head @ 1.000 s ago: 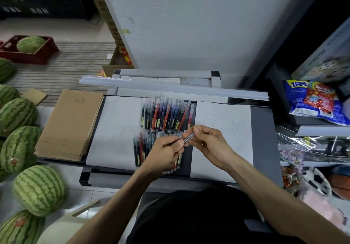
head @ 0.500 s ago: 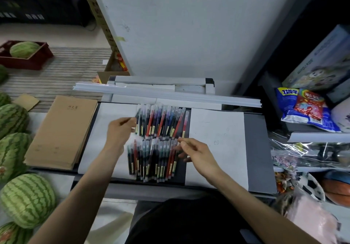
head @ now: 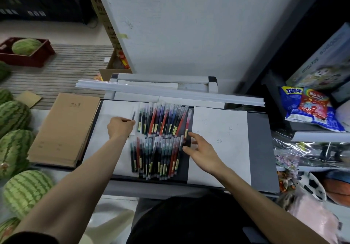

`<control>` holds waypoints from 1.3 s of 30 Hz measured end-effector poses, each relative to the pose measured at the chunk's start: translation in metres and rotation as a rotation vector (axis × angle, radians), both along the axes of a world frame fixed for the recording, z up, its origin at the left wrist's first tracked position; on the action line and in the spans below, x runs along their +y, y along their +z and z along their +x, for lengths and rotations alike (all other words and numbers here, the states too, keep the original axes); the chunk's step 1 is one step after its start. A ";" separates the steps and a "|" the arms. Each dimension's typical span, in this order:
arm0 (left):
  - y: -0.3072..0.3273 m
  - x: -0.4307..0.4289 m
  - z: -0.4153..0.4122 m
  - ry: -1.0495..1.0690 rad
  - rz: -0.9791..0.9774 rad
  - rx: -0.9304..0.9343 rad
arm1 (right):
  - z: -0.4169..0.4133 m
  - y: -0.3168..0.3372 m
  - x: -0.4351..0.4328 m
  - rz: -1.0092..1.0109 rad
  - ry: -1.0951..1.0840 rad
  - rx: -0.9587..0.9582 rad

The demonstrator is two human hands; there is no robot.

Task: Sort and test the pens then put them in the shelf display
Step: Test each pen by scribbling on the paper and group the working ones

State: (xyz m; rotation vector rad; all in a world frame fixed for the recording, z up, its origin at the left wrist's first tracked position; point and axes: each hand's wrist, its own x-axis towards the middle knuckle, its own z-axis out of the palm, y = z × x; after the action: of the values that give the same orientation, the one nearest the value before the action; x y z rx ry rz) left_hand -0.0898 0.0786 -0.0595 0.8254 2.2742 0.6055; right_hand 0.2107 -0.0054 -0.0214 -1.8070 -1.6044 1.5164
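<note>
One head-worn, wide-angle view looks forward and steeply down from above the near edge of the grey shelf board (head: 262, 149) (close in), with pens (head: 162, 122) mid-frame and white wall (head: 189, 25) past the far edge.

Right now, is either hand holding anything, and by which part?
The left hand pinches one pen by its barrel; only a dark end pokes out of the grip. The right hand holds nothing, fingers spread beside the near row of pens.

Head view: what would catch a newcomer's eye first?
Two rows of capped coloured plastic pens lie mid-frame between white paper sheets. The left hand pinches a thin dark pen beside the upper row; the open right hand spreads by their right edge. Striped green watermelons crowd the left.
</note>
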 end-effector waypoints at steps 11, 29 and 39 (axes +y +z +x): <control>0.000 0.010 0.000 -0.117 0.065 -0.030 | -0.002 0.001 0.012 0.034 0.077 0.008; 0.000 0.022 -0.015 -0.209 0.017 -0.083 | -0.014 -0.009 0.045 0.140 0.095 -0.107; 0.022 -0.067 -0.007 -0.557 -0.107 0.146 | -0.014 -0.021 0.012 0.442 0.270 -0.416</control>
State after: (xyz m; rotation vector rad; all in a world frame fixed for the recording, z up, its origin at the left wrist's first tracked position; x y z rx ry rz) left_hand -0.0968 0.0118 -0.0376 1.4109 2.0396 0.1699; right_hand 0.1972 0.0070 -0.0421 -1.7705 -2.2403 0.7959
